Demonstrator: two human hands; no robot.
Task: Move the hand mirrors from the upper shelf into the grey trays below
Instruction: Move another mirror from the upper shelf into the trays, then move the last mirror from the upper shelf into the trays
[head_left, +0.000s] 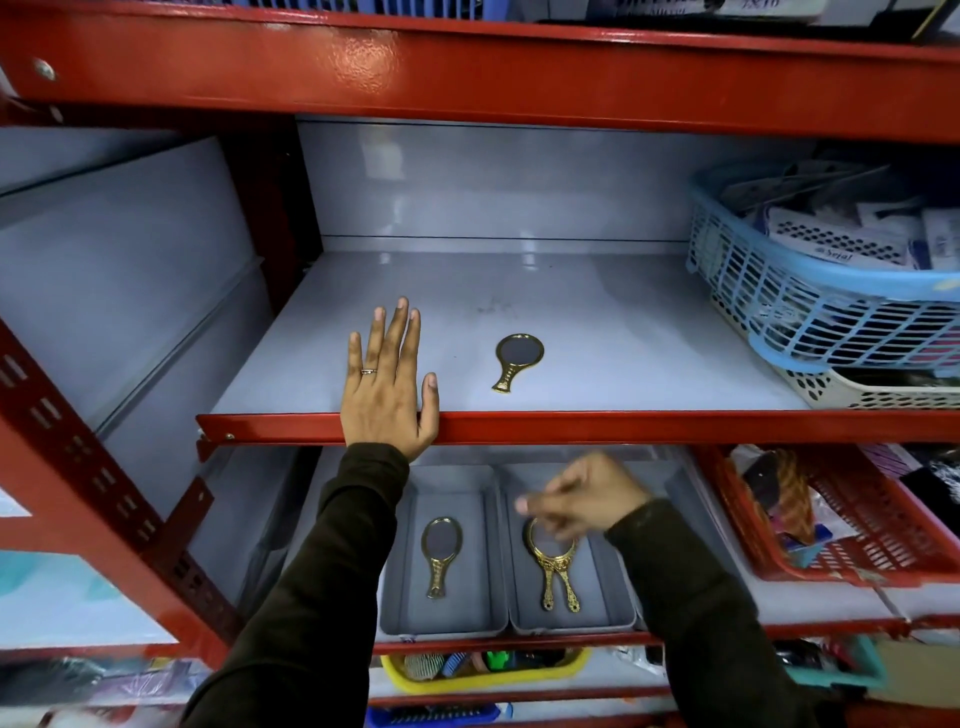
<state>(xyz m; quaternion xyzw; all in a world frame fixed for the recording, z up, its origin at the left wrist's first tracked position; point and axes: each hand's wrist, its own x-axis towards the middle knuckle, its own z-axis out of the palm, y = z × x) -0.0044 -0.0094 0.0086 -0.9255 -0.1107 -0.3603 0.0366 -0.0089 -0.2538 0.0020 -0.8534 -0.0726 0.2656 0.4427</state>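
Head view: left hand (387, 387) flat, open at shelf edge (623, 427); right hand (587, 496) blurred, grip unclear.

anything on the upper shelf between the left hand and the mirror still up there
No. In the head view, the stretch between the left hand, lying flat at the shelf's front edge, and the lone hand mirror is bare grey upper shelf.

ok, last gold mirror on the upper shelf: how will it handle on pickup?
The hand mirror probably stays rigid; the frame looks like cast metal. It lies flat on the glossy shelf, so it may slide before lifting. Flat, it shouldn't roll. The glass face is likely fragile.
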